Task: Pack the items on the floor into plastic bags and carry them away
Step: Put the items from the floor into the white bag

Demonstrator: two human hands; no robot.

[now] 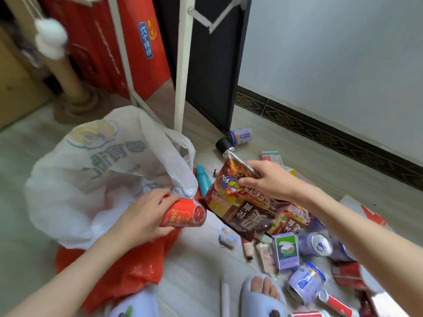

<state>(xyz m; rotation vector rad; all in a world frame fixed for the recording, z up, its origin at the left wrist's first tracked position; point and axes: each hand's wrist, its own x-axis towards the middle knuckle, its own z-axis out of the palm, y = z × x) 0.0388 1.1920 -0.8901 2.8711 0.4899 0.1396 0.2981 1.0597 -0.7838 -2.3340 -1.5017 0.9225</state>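
Observation:
My left hand (146, 213) grips a red can (185, 213) lying sideways at the mouth of a white printed plastic bag (96, 170). My right hand (267, 179) pinches the top corner of a large red-brown noodle multipack (247, 207) and holds it lifted above the floor, just right of the bag. A red plastic bag (128, 271) lies under the white one. Loose items cover the floor at lower right: silver-blue cans (306, 284), a small purple box (287, 250), a teal bottle (203, 179).
A white rack leg (183, 65) and a black panel (215, 65) stand behind the bag. A blue-white can (241, 135) and a black cap (223, 145) lie by the panel. Red cartons (128, 42) lean at the back. My slippered feet (263, 296) are at the bottom.

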